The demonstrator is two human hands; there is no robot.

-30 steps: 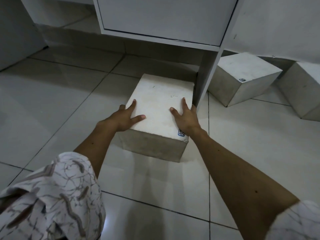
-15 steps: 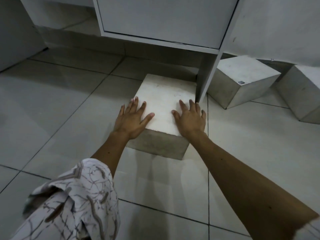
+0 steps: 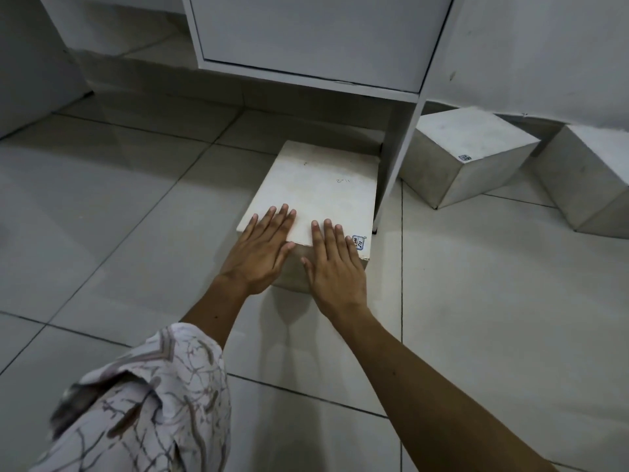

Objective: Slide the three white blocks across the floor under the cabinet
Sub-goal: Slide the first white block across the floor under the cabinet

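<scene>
Both hands lie flat on the near edge of the white block [image 3: 316, 189], the left hand [image 3: 260, 252] at its near-left corner and the right hand [image 3: 335, 264] beside it, fingers [image 3: 284, 218] straight and close together over the top face, palms against the near side. The block sits on the floor with its far end at the mouth of the gap under the cabinet [image 3: 306, 32], its right side just beside the cabinet's upright panel [image 3: 396, 144].

To push well, I judge the force should go low and level through the palms, straight ahead, keeping the block off that panel; pressing down on top would only add drag. Even pressure from both hands should stop it twisting.

The floor [image 3: 119, 206] is glossy pale tile with dark grout lines, likely slick enough for sliding, though the joints may catch an edge. Two more blocks wait right of the panel: the second block [image 3: 469, 155] and the third block [image 3: 592, 178], near the white wall [image 3: 544, 46].
</scene>
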